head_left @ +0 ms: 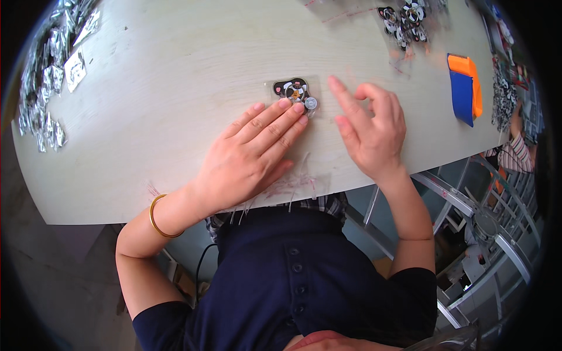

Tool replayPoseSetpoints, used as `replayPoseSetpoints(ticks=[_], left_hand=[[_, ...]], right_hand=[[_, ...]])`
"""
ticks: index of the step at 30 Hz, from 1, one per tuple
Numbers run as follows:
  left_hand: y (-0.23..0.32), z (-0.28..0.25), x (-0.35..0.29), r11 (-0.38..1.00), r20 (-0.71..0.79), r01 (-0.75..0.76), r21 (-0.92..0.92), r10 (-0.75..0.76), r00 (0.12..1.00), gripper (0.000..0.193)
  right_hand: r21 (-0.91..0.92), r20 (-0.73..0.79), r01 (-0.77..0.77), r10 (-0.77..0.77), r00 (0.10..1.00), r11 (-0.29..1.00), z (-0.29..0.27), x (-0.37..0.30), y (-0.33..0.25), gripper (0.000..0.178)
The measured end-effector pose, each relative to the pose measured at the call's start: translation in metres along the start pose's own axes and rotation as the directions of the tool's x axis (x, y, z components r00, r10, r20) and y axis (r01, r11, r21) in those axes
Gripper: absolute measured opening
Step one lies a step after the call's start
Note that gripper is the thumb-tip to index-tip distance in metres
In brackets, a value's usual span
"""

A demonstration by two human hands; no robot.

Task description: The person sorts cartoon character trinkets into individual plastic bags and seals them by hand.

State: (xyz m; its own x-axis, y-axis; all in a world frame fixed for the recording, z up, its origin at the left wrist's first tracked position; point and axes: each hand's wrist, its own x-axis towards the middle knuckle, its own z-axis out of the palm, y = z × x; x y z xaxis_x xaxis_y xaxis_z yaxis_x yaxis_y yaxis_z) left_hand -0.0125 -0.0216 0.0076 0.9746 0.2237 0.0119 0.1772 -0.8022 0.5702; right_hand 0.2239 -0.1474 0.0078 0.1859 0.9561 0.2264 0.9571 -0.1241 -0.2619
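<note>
A small black, white and pink animal-shaped charm [281, 88] with a ring and a round silvery piece [311, 103] lies on the table in a see-through plastic bag. My left hand [254, 140] is stretched flat, palm down, with its fingertips resting on the lower part of the bag and hiding some of the charm. To the right of it, my right hand [374, 123] holds nothing. Its index finger points up and away, slightly blurred, the thumb stands apart and the other fingers are curled. I cannot tell whether it touches the table.
Thin see-through plastic strips [293, 186] lie along the near table edge. Silvery packets [52, 76] are heaped at the left. At the far right sit more charms [404, 23] and a blue and orange object [464, 90]. A metal frame [451, 193] stands beside the table.
</note>
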Motion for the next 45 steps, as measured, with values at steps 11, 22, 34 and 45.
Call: replayPoseSetpoints(ticks=[11,22,34,45], left_hand=[[-0.019,-0.014,0.002,0.929,-0.026,0.134,0.344,-0.133,0.991,0.081],[-0.090,-0.041,-0.012,0.779,-0.187,0.297,0.552,-0.232,0.955,0.079],[-0.054,-0.024,0.041,0.980,-0.278,0.055,0.193,0.001,0.961,0.055],[-0.032,-0.013,0.015,0.907,-0.009,-0.225,0.357,0.244,0.970,0.057]], right_hand=[[0.016,0.115,0.138,-0.139,0.984,0.990,0.010,-0.010,-0.014,0.059],[0.053,-0.265,0.207,-0.186,0.946,0.977,0.027,0.098,0.026,0.040],[0.125,-0.002,0.173,-0.174,0.985,0.977,0.031,0.039,-0.036,0.056],[0.187,-0.033,0.201,-0.199,0.980,0.962,0.007,0.039,0.006,0.044]])
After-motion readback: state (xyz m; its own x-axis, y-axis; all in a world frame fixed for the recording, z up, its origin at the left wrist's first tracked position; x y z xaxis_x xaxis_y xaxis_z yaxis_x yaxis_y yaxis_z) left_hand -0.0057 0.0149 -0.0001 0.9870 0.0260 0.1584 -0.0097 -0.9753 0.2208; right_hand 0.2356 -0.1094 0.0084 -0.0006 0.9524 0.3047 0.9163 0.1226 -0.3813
